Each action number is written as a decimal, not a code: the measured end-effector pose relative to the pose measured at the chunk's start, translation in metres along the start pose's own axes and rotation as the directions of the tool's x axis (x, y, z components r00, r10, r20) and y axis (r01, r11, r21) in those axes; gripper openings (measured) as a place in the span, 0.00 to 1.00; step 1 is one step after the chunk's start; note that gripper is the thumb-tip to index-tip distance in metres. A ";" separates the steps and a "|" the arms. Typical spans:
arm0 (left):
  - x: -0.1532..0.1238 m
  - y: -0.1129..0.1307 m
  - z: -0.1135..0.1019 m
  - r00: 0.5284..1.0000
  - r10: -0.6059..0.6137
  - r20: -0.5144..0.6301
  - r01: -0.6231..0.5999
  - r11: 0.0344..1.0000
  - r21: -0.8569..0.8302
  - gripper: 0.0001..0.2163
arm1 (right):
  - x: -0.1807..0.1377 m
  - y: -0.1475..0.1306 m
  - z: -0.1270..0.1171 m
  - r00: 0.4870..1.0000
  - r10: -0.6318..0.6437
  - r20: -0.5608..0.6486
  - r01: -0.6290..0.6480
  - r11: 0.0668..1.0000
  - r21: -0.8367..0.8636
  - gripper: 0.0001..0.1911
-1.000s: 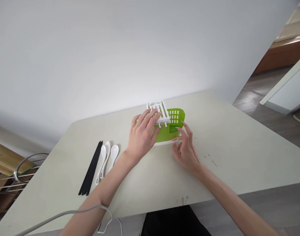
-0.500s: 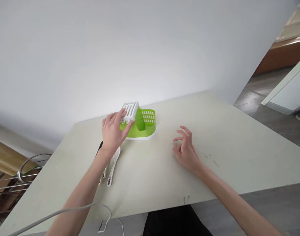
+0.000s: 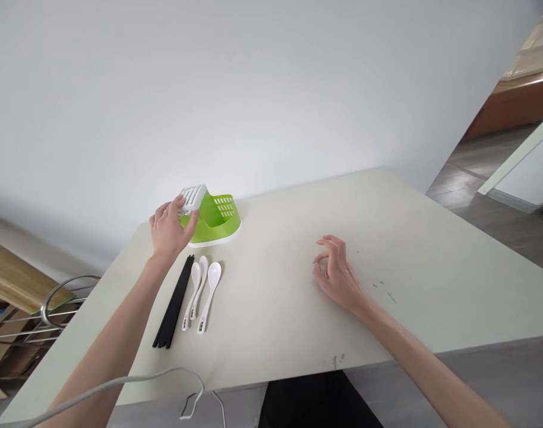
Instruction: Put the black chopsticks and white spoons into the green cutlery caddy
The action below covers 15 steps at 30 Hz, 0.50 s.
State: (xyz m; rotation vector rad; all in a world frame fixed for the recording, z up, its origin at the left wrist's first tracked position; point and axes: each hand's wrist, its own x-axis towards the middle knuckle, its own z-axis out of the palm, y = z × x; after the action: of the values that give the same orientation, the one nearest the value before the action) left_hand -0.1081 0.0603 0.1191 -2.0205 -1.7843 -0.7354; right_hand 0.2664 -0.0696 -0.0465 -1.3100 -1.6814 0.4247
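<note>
One green caddy, left hand clasping its white top; right hand curled, thumb-finger gap narrow.

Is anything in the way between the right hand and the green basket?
No, nothing visible stands between the right hand and the basket. The left hand holds its other end; the spoons lie nearer the person, off that line.

The bare left arm stretches from near left toward the far side, its bare left hand gripping with fingers arched over and thumb apart. The bare right arm slants in from near right, its bare right hand loosely curled.
</note>
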 end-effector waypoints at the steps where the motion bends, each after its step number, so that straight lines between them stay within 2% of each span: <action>1: 0.000 -0.003 0.000 1.000 -0.008 -0.004 0.008 1.000 0.008 0.26 | 0.000 0.000 0.000 1.000 -0.001 -0.001 0.001 1.000 0.000 0.25; 10: -0.003 -0.014 -0.007 0.999 -0.033 -0.011 0.033 0.999 -0.001 0.25 | 0.002 0.001 0.001 1.000 0.016 0.005 -0.016 1.000 -0.003 0.21; 12: -0.010 -0.008 -0.009 0.998 0.011 -0.056 -0.012 1.000 -0.022 0.25 | 0.002 0.001 0.000 1.000 0.024 0.012 -0.023 1.000 -0.012 0.20; 15: -0.029 0.007 -0.012 0.983 0.135 -0.123 -0.143 0.988 -0.060 0.21 | 0.002 0.001 0.000 1.000 0.020 0.020 -0.020 1.000 -0.012 0.18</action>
State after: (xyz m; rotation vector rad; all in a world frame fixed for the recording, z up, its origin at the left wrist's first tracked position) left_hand -0.1047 0.0291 0.1127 -2.0745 -1.5545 -0.8643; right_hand 0.2670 -0.0669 -0.0467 -1.3358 -1.6906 0.4415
